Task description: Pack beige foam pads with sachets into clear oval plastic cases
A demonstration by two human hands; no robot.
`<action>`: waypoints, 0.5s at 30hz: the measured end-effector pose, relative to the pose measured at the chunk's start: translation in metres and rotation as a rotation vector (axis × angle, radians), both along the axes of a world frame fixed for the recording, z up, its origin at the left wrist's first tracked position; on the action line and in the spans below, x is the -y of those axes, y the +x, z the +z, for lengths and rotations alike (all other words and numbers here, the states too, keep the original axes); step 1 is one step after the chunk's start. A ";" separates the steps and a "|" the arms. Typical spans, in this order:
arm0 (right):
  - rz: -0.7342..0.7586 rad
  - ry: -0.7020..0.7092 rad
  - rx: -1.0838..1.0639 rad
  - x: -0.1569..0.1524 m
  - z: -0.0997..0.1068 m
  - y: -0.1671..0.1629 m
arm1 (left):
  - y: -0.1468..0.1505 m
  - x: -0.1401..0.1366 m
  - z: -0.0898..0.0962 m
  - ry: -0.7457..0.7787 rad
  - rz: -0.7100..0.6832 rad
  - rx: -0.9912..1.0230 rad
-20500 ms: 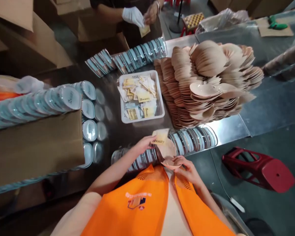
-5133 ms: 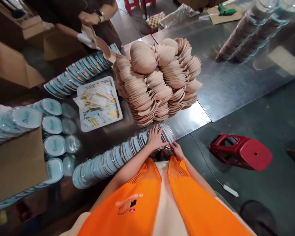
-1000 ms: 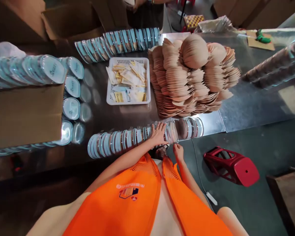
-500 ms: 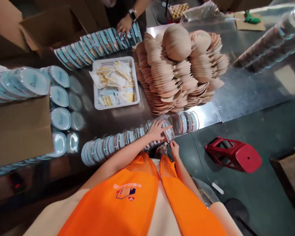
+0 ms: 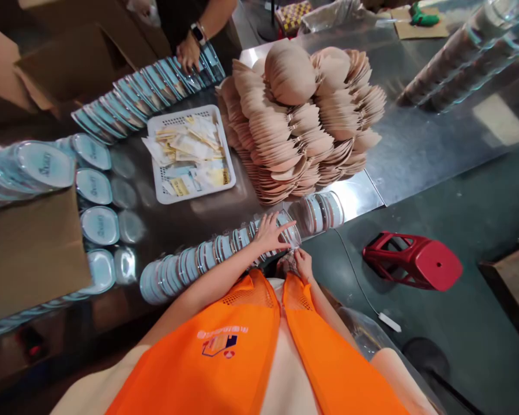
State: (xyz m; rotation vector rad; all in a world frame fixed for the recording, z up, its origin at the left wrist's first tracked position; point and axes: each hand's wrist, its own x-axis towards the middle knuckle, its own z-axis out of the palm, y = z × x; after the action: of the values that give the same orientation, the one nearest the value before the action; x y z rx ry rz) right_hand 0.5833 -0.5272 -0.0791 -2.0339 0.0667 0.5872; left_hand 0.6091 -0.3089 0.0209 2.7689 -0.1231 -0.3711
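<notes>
A long row of clear plastic tubs (image 5: 201, 257) with pale blue labels lies on its side along the table's near edge. My left hand (image 5: 268, 233) spans the clear plastic tub (image 5: 290, 232) at the right of this row, its fingers spread over the tub and the thumb on the near side. Just below that tub, my right hand (image 5: 303, 265) pinches at its near edge; whatever is between the fingertips is too small to make out. A shorter group of tubs (image 5: 320, 211) lies to the right.
Beyond the row stand a white basket (image 5: 159, 183) of small packets and a large heap of tan, shell-shaped pieces (image 5: 289, 74). Oval blue-labelled packs (image 5: 96, 187) and cardboard (image 5: 30, 253) are at left. A co-worker's hand (image 5: 189, 53) touches another row. A red stool (image 5: 436, 264) lies right.
The whole view has shifted slightly, with the far items further left. My left hand stays on the tub. My right hand has moved slightly closer to the tub's near edge.
</notes>
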 end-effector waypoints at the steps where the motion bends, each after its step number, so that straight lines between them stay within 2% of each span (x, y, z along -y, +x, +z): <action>1: -0.002 -0.007 0.002 0.000 0.005 0.001 | 0.001 -0.001 0.001 0.003 0.009 -0.004; 8: -0.010 0.013 -0.025 0.005 0.029 0.021 | 0.004 -0.006 0.001 0.000 0.032 -0.028; 15: -0.072 0.204 -0.176 0.004 0.025 0.018 | 0.001 -0.004 -0.001 0.010 0.011 -0.026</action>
State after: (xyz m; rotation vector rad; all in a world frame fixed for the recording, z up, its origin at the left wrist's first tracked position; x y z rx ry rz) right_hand 0.6008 -0.5307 -0.0538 -1.7719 0.1772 0.6980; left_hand 0.6104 -0.3052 0.0203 2.7726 -0.1001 -0.4059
